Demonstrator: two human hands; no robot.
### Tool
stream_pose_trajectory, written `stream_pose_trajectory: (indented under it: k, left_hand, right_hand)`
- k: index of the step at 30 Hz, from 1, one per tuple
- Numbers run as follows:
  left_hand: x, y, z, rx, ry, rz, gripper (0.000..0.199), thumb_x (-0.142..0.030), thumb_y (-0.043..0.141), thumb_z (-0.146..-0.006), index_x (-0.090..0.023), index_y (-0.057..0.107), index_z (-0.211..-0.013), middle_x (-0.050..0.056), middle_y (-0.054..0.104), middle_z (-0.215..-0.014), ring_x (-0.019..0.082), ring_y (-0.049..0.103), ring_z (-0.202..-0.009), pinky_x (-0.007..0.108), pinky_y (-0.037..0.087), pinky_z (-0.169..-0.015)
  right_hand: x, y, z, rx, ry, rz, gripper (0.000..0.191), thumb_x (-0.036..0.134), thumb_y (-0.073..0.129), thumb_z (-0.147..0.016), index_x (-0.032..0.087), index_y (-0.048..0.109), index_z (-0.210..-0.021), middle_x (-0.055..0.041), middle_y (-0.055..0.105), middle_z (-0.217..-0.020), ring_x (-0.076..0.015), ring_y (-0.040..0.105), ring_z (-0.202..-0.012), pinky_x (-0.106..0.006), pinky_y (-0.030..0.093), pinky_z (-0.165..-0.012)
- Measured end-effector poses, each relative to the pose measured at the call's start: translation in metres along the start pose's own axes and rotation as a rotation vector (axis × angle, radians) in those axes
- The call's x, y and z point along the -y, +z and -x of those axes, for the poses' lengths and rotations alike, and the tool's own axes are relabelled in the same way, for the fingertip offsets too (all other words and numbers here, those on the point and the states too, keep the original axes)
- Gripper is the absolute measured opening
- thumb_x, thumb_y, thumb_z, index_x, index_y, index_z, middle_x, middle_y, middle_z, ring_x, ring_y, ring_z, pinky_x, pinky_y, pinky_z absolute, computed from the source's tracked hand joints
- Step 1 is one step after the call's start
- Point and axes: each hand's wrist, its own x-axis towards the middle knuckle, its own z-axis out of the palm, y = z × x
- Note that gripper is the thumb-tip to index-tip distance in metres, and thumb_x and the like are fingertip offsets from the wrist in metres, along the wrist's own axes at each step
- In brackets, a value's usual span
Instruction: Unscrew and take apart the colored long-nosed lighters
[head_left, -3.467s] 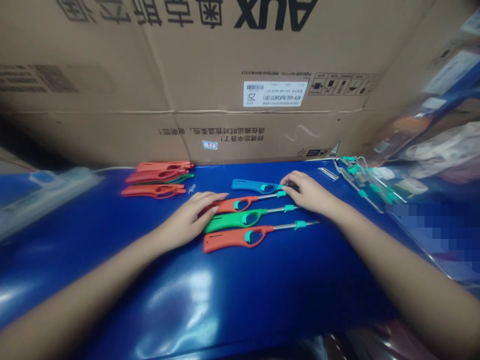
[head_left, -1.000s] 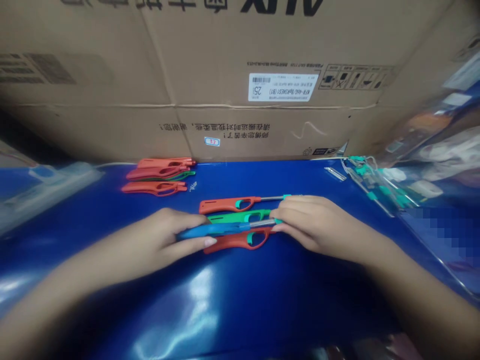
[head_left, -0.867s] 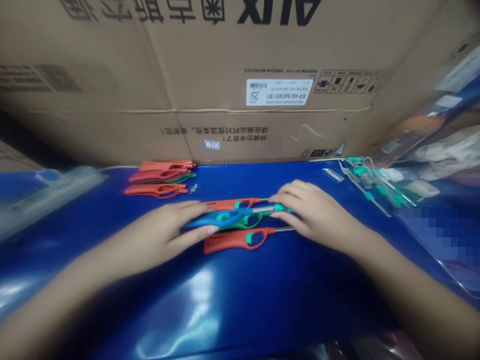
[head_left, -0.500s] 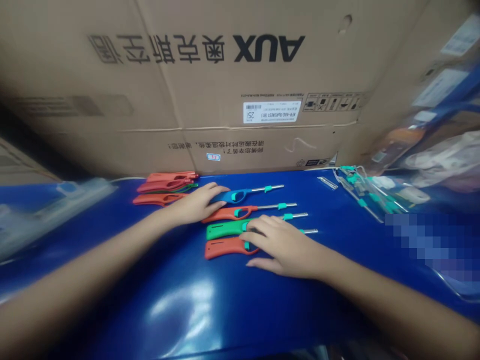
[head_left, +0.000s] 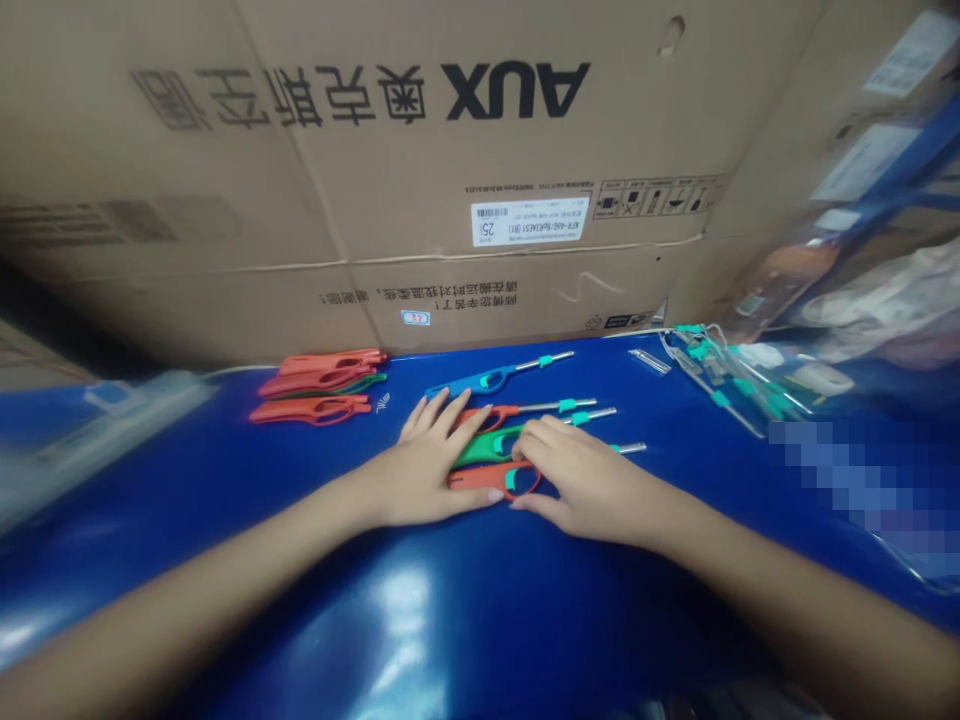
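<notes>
Long-necked gas lighters lie side by side on the blue tabletop (head_left: 480, 620). My left hand (head_left: 420, 465) lies palm down across their handles with its fingers spread, the fingertips near the blue lighter (head_left: 465, 385). Partly under that hand are the farther orange lighter (head_left: 510, 411), the green lighter (head_left: 480, 447) and the nearest orange lighter (head_left: 480, 480). My right hand (head_left: 585, 480) has bent fingers over the green lighter's trigger area, and its thumb sits at the near edge of the nearest orange lighter's guard. That hand hides part of these lighters' necks.
Handles without metal necks, mostly orange (head_left: 311, 408), are stacked at the left. Small metal springs (head_left: 383, 403) lie beside them. Metal tubes (head_left: 649, 361) and neck parts with teal pieces (head_left: 720, 385) lie at the right. A cardboard box wall (head_left: 375, 220) stands behind; a clear plastic container (head_left: 112, 440) is left.
My left hand has left the blue lighter and come nearer, spreading over the other handles. The blue lighter now lies more tilted. My right hand's fingers have bent more and its thumb has moved closer in.
</notes>
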Motion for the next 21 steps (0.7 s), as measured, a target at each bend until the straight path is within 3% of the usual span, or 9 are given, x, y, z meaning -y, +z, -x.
stream_pose_trajectory:
  k: [4,7,9,12,16,21]
  left_hand:
    - [0.009,0.001,-0.026,-0.043,0.085,0.032,0.097,-0.078,0.054,-0.085,-0.023,0.028,-0.16,0.019,0.011,-0.17,0.046,0.005,-0.155,0.069,0.014,-0.121]
    - [0.004,-0.005,-0.031,-0.09,0.163,0.039,0.089,-0.068,0.06,-0.088,-0.022,0.031,-0.158,0.02,0.017,-0.168,0.044,0.014,-0.154,0.069,0.016,-0.121]
    - [-0.006,-0.01,-0.026,-0.158,0.235,0.017,0.073,-0.055,0.063,-0.091,-0.023,0.04,-0.153,0.018,0.031,-0.162,0.041,0.026,-0.15,0.066,0.023,-0.119]
    - [-0.024,-0.012,-0.014,-0.195,0.326,-0.013,0.042,-0.038,0.06,-0.096,-0.021,0.057,-0.135,0.014,0.057,-0.138,0.033,0.049,-0.13,0.053,0.042,-0.109]
    - [-0.042,-0.005,-0.006,-0.164,0.311,0.008,0.024,-0.027,0.048,-0.103,-0.017,0.062,-0.119,0.011,0.064,-0.113,0.026,0.059,-0.106,0.042,0.052,-0.093]
    - [-0.051,0.009,-0.006,-0.187,0.258,0.013,0.023,-0.019,0.047,-0.102,-0.015,0.059,-0.121,0.012,0.062,-0.113,0.027,0.056,-0.105,0.045,0.053,-0.093]
  right_hand:
    - [-0.009,0.005,-0.002,-0.073,0.084,-0.054,0.028,0.03,0.073,-0.088,0.013,0.059,-0.106,-0.0133,0.06,-0.112,-0.0277,0.053,-0.109,-0.043,0.047,-0.094]
    - [-0.017,0.005,-0.003,-0.088,0.133,-0.125,0.033,0.027,0.077,-0.084,0.015,0.056,-0.106,-0.0119,0.06,-0.112,-0.0261,0.055,-0.108,-0.04,0.048,-0.092]
    - [-0.021,0.002,-0.003,-0.069,0.151,-0.155,0.033,0.028,0.079,-0.083,0.016,0.055,-0.102,-0.0107,0.061,-0.11,-0.0253,0.056,-0.106,-0.039,0.048,-0.09]
    - [-0.022,-0.003,-0.002,-0.024,0.183,-0.143,0.032,0.027,0.08,-0.081,0.017,0.056,-0.099,-0.0098,0.062,-0.108,-0.0258,0.056,-0.104,-0.039,0.046,-0.088]
    - [-0.019,-0.009,0.001,0.054,0.221,-0.121,0.029,0.023,0.08,-0.08,0.018,0.055,-0.096,-0.0083,0.062,-0.104,-0.0246,0.057,-0.101,-0.035,0.045,-0.084]
    - [-0.014,-0.011,0.004,0.079,0.266,-0.126,0.028,0.02,0.078,-0.08,0.018,0.055,-0.096,-0.0075,0.062,-0.106,-0.0243,0.056,-0.103,-0.034,0.044,-0.085]
